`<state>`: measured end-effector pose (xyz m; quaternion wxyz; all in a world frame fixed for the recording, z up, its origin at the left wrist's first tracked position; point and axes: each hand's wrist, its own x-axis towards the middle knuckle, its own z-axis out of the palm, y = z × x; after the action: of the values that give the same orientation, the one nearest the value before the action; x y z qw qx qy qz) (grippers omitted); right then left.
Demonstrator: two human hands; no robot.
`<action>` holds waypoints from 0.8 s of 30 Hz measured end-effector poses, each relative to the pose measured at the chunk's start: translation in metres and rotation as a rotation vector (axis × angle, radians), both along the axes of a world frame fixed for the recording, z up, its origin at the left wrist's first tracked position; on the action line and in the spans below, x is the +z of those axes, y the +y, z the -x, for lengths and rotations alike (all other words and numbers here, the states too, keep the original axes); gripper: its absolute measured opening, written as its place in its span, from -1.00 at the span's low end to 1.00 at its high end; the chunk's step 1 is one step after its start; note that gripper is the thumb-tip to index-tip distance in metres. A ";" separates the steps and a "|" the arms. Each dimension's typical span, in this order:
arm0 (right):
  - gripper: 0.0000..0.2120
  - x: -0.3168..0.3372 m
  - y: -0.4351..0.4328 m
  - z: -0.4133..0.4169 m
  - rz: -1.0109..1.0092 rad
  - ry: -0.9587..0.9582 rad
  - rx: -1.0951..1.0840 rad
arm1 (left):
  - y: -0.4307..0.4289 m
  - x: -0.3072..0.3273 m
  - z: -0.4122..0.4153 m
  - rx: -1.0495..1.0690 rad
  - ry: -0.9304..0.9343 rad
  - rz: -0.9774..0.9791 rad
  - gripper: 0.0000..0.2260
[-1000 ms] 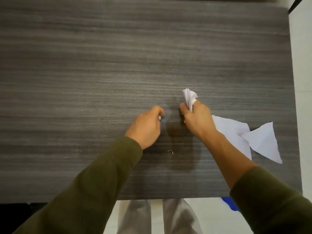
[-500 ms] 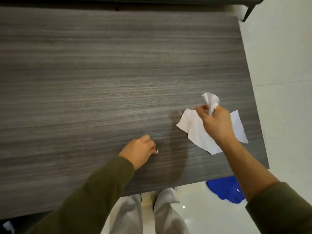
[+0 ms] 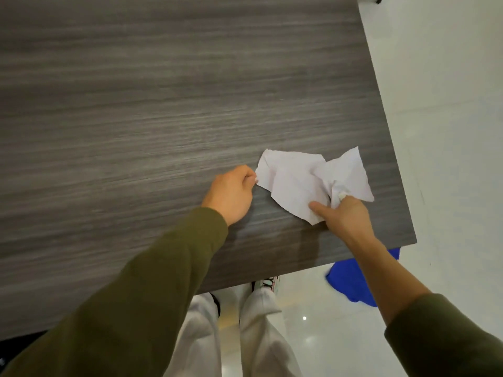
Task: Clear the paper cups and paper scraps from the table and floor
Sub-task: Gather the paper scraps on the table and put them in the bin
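Now the left hand [image 3: 231,194] has come across to the paper scraps [image 3: 294,180].

The grey wood-grain table [image 3: 163,104] is carrying crumpled white paper scraps [image 3: 294,180] near its lower right corner. On the glossy white floor [image 3: 449,131] at lower right, a blue object [image 3: 345,284] is lying.

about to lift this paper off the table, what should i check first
1. Right hand grips the crumpled paper: ok.
2. Left hand has the paper's left corner pinched: cannot tell.
3. Paper lies wholly on the table, short of its edge: ok.
4. Blue thing on the floor is a bin or bag for it: cannot tell.
5. Paper cups left to clear: cannot tell, none in view.
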<state>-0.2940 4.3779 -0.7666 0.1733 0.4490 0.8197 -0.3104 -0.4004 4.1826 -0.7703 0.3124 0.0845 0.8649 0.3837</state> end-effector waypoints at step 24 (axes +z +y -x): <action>-0.65 -0.005 0.053 0.026 0.041 0.142 -0.078 | 0.093 -0.011 -0.011 0.286 -0.073 -0.051 -0.90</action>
<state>-0.3200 4.4311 -0.7718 0.1119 0.4537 0.8055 -0.3645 -0.3890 4.2759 -0.7811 0.2837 -0.0460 0.8461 0.4489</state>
